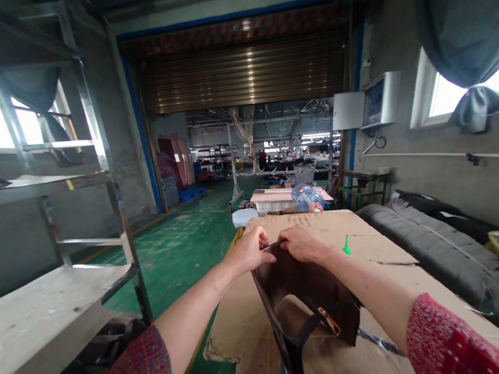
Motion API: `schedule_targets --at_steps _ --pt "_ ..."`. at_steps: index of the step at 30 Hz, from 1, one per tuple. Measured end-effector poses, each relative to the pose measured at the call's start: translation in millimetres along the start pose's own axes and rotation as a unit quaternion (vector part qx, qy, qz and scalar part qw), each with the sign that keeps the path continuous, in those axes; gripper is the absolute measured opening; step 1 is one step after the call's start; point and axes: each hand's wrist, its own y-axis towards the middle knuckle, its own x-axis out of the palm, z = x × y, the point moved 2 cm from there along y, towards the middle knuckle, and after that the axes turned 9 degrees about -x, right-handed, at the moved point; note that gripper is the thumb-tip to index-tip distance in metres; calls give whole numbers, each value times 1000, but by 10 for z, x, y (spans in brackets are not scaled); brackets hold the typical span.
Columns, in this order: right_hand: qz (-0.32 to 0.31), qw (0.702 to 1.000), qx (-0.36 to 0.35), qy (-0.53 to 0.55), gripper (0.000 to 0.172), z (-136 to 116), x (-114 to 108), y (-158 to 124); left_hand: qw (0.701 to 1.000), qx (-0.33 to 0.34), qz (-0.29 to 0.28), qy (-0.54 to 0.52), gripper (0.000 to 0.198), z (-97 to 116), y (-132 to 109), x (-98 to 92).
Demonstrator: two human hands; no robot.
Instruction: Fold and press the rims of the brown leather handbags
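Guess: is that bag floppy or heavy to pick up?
The bag is probably bendy rather than limp: its far side spreads fairly flat. It looks light for its size, with thin edges. It might sag without the left hand and right hand at its top.

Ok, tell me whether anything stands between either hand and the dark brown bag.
Nothing visible does. The right hand pinches the far edge of the dark brown bag, and the left hand is at that edge, its grip unclear. The green piece on the cardboard lies aside, to the right.
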Motion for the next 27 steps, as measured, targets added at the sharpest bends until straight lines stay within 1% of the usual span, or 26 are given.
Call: schedule_targets --at_steps 2,4,8,14,18,20,22,24,27 --pt "-3 1000 -9 -5 25 34 -44 -24 999 -15 -35 -4 36 -42 0 0" --pt "-9 1000 -18 -7 23 84 -57 -52 998 -33 -46 13 29 -56 -4 -4" --pt "-12 1000 -23 3 19 191 -7 -127 998 -50 -26 34 16 -9 -8 27" --pt "26 999 -7 36 15 277 71 -191 998 -42 -7 47 9 61 12 72" --pt "55 997 11 59 14 279 112 -210 997 -14 16 71 8 75 -11 55" --pt "68 995 19 65 12 268 121 -229 995 14 35 89 10 120 -36 52" --pt "83 994 27 68 12 252 115 -253 992 41 49 112 8 187 -60 53" --pt "95 993 33 70 15 236 98 -274 987 62 54 138 3 251 -78 55" --pt "102 992 35 71 17 221 74 -292 982 78 56 160 3 305 -87 50"
